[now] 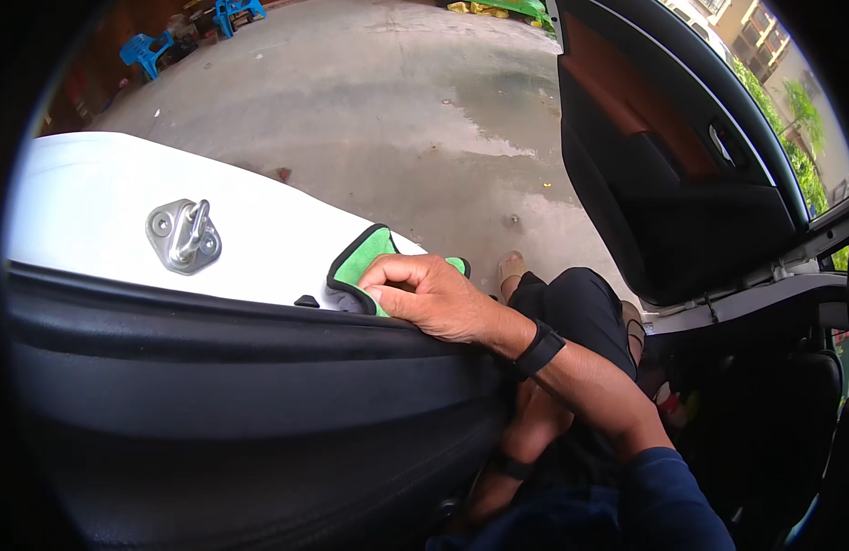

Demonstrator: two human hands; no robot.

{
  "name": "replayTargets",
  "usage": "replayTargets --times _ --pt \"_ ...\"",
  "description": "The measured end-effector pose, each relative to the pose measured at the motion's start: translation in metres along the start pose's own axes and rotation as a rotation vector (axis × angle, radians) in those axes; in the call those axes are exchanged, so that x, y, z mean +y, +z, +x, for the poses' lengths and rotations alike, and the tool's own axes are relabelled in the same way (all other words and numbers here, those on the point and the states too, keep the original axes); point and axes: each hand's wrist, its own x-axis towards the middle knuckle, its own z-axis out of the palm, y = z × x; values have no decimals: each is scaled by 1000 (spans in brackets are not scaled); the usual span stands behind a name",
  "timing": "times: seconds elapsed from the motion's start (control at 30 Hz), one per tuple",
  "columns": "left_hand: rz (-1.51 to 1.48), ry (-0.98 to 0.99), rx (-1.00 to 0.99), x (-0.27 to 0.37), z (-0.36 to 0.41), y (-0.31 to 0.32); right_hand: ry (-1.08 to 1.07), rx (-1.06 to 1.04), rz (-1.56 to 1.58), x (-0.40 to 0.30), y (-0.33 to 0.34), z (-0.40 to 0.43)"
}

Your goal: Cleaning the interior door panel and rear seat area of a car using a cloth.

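Observation:
My right hand [428, 296] grips a green cloth [375, 246] with black edging and a grey underside. Its fingers curl over the cloth, which lies against the white painted car door frame [273, 234], right at the black interior trim [245, 386]. Further left on that white metal, a steel door striker [184, 235] is fixed with two bolts. Below the right forearm, my left hand [538, 417] sits low beside the trim, by my dark trousers [579, 310]. The forearm and shadow hide its fingers, so whether it holds anything is unclear.
An open car door [672, 172] with black and brown lining stands at the right. My sandalled foot [513, 267] is by the concrete floor [369, 124], which has damp patches. Blue plastic chairs [146, 52] stand far left. A dark car interior [762, 413] lies lower right.

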Motion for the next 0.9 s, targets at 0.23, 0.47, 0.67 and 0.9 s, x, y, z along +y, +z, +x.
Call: replayTargets --times 0.23,0.47,0.67,0.9 --pt "130 -75 -463 -8 -14 5 -162 112 -370 67 -41 -48" --pt "537 84 -414 4 -8 0 362 226 -510 106 -86 -82" --pt "169 2 -414 -14 -26 19 622 -25 -596 103 -100 -92" --pt "267 100 -155 -5 -12 0 315 4 -615 76 -75 -84"
